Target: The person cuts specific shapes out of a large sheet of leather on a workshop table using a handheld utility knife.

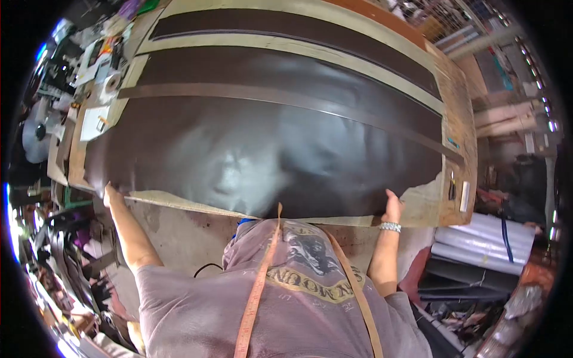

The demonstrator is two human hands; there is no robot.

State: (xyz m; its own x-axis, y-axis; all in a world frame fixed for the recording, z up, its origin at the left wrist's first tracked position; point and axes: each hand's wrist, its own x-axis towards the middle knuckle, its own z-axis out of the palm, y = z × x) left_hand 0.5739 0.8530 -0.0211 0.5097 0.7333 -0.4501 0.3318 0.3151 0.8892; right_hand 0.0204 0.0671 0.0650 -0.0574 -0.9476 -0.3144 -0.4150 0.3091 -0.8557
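Note:
A large dark brown sheet point(268, 149) lies spread across a wide work table point(459, 131). My left hand point(110, 194) grips the sheet's near edge at its left corner. My right hand point(393, 206), with a metal band on the wrist, holds the same near edge further right. Both arms are stretched out wide. A measuring tape point(256, 292) hangs around my neck over a grey printed shirt.
Long dark strips point(286, 27) lie along the far side of the table. Small tools point(453, 188) rest at the table's right edge. Rolls of pale material point(483, 241) are stacked low on the right. Cluttered benches with a tape roll point(110, 80) fill the left.

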